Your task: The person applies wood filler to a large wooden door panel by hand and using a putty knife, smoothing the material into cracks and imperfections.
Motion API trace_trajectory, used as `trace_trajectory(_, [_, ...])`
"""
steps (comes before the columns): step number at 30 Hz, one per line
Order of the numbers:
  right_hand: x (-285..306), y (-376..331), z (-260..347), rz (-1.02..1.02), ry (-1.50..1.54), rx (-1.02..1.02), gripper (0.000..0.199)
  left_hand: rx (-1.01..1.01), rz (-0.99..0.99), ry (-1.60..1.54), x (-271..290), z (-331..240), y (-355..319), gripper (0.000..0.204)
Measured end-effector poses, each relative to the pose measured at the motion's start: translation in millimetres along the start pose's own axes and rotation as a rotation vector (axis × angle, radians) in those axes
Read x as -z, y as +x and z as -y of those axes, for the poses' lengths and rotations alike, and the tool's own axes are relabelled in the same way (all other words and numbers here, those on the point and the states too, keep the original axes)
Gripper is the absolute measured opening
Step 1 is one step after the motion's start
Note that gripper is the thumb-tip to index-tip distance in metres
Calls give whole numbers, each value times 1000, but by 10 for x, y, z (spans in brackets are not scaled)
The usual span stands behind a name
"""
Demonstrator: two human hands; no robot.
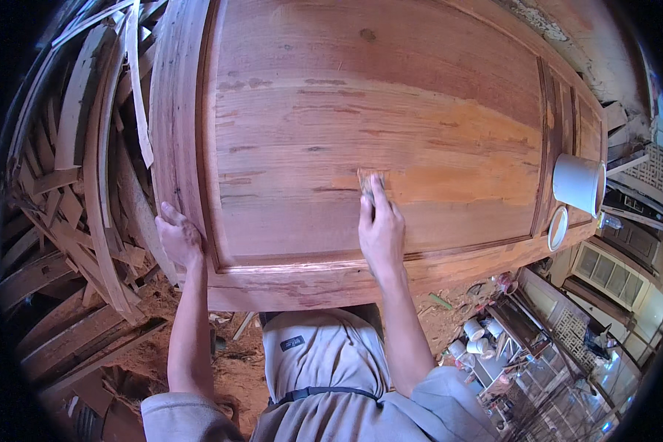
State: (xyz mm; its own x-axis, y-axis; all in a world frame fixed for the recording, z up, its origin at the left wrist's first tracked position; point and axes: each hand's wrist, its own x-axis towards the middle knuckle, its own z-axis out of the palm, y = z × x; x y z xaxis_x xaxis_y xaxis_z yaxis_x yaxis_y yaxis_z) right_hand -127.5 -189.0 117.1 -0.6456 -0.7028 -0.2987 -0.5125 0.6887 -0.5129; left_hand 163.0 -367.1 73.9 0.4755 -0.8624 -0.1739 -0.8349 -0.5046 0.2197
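A large panelled wooden door [287, 140] lies flat in front of me, its raised frame running around a broad middle panel. My right hand [382, 234] pinches a small putty knife [364, 181], whose flat end touches the panel. Orange-brown filler [464, 166] is smeared over the wood to the right of the blade. Darker streaks and a few knots mark the panel. At the door's left edge, my left hand [180, 237] is closed around the side of the frame, with some fingers partly hidden.
A white bucket [576, 184] and a round white lid [558, 228] sit at the door's right side. Scrap boards and wood strips [99, 140] are heaped on the left. Several small tins [477, 339] and other clutter stand at lower right. Shavings cover the floor [236, 361].
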Motion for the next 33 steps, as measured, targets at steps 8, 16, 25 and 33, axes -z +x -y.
trace_trajectory(8, [-140,-15,-31,-110,0,111,47,-20,-45,8,-17,27,9,69])
trace_trajectory(16, [-215,-82,106,-92,27,41,47,-19,-34,-14,1,-43,-24,71])
trace_trajectory(25, [-305,-70,249,-124,95,39,42,-20,-32,-6,-21,-37,24,74])
trace_trajectory(33, [-424,1,283,-117,43,117,44,-8,-9,2,-28,-22,38,76])
